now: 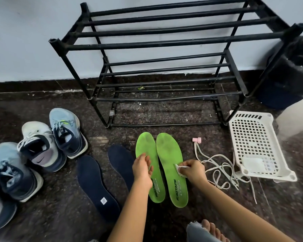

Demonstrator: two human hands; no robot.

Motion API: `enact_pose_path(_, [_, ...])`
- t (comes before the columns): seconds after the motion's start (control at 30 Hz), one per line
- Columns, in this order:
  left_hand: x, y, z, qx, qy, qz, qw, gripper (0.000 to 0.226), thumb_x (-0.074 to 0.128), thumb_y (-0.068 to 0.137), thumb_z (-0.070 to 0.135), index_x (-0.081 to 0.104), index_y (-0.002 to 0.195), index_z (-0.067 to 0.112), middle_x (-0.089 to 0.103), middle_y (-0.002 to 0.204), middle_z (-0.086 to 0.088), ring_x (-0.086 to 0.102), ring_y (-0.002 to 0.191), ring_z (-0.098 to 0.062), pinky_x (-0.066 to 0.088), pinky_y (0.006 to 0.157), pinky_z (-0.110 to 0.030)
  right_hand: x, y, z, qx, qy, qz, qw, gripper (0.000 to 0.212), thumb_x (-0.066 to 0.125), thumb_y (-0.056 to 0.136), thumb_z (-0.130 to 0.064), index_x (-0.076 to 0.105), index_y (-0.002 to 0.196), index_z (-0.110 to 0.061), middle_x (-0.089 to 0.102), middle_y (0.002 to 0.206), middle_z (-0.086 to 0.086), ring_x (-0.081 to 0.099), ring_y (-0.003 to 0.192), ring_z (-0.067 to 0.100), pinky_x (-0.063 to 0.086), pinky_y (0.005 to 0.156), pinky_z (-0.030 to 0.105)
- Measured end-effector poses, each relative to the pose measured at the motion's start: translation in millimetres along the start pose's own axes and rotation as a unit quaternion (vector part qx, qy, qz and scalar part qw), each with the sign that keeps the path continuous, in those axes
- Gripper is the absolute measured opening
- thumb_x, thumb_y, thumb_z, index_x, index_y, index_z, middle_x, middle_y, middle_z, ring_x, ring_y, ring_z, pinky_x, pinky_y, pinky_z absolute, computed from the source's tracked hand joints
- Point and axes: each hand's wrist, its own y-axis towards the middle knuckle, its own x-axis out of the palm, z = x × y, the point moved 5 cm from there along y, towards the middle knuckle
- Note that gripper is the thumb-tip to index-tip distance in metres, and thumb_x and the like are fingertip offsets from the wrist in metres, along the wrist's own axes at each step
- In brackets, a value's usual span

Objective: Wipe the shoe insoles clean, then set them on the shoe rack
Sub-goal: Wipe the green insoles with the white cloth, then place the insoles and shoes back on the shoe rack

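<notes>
On the floor at the right, a white perforated basket (255, 142), with a folded white sheet (252, 162) lying at its near end. Behind it, by the wall, a dark bin (296, 67) lined with a black bag, contents not visible. Against the pale wall (24, 41), a black shoe rack (164, 44) of horizontal bars, standing on a dark speckled stone floor (59, 215). At the left, a cluster of blue and white sneakers (42, 147); nearer the middle, two navy insoles (96, 186) flat on the floor. Just in front of the rack, side by side and nearly touching, two green insoles (171, 154), toes toward the rack. To their right, loose white laces (222, 170) and a small pink piece (197, 140). Left hand (142, 169) over the left green insole, fingers loosely bent, gripping nothing, fingertips at its surface. Right hand (191, 170) pinching a white wipe (179, 169) between thumb and fingers, pressed onto the middle of the right green insole
</notes>
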Motion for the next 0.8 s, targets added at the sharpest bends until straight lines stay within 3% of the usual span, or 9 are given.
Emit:
enact_pose_path(0.37, [16,-3,-6,0.018,0.088,-0.078,0.993,0.018,0.052,0.099,0.025,0.064,0.113,0.021,0.065,0.112,0.000,0.057,0.098,-0.016,0.047,0.077,-0.030,11,15,13,0.023,0.030,-0.009,0.999,0.011,0.082,0.070,-0.020,0.072,0.070,-0.014,0.072,0.068,0.006,0.067,0.061,0.013,0.057,0.067,0.027])
enact_pose_path(0.5, [24,-8,-7,0.031,0.106,-0.089,0.990,0.020,0.050,0.100,0.025,0.064,0.113,0.020,0.065,0.115,-0.002,0.058,0.097,-0.015,0.047,0.076,-0.028,3,10,10,-0.001,0.074,0.000,0.997,0.011,0.082,0.069,-0.024,0.074,0.071,-0.017,0.071,0.064,-0.002,0.061,0.053,0.001,0.048,0.055,0.014])
enact_pose_path(0.67, [46,-19,-3,0.055,0.133,-0.112,0.983,0.019,0.048,0.101,0.023,0.063,0.113,0.019,0.065,0.113,-0.001,0.058,0.094,-0.014,0.047,0.076,-0.028,-15,8,8,0.024,0.257,-0.040,0.965,0.003,0.072,0.080,-0.011,0.072,0.083,-0.010,0.071,0.075,0.006,0.060,0.064,0.015,0.047,0.061,0.026])
enact_pose_path(0.8, [81,-31,-2,0.071,0.165,-0.142,0.973,0.019,0.047,0.102,0.024,0.063,0.110,0.019,0.067,0.111,0.000,0.059,0.100,-0.015,0.047,0.078,-0.028,-53,8,4,0.019,0.347,-0.017,0.938,0.009,0.061,0.087,-0.001,0.070,0.089,-0.004,0.070,0.078,0.008,0.061,0.069,0.015,0.046,0.065,0.023])
